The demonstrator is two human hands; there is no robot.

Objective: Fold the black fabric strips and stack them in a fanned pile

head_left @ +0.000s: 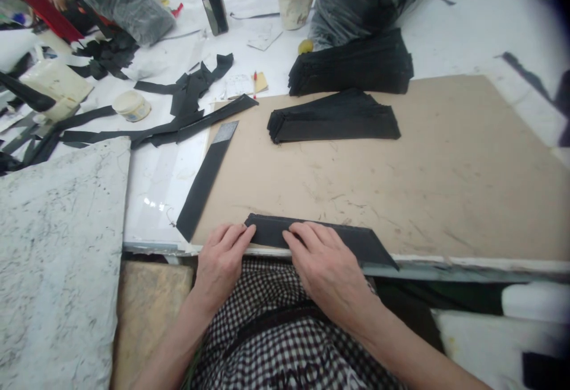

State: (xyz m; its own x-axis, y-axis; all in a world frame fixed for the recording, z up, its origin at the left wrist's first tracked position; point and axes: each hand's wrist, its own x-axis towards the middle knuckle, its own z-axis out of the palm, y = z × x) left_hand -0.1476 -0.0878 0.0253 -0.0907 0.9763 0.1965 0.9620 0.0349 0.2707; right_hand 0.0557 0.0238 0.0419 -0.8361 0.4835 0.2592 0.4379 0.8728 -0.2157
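A black fabric strip [312, 235] lies along the near edge of a tan cardboard board [423, 182], its right end angled and hanging slightly past the edge. My left hand [221, 260] grips the strip's left end between fingers and thumb. My right hand [321, 264] presses on the middle of the strip with its fingers together, hiding part of it. Further up the board sits a stack of black fabric pieces [333, 118]. A taller black stack [351, 66] lies along the board's far edge. At the left edge rests a long black strip [200, 191] with a grey end.
Black fabric offcuts [187, 96] lie on the white table [151, 200] left of the board. Around them are a roll of tape [131, 106], a dirty white cup [296, 7] and plastic-wrapped bundles [378, 4]. A speckled white sheet [57, 259] lies at the near left.
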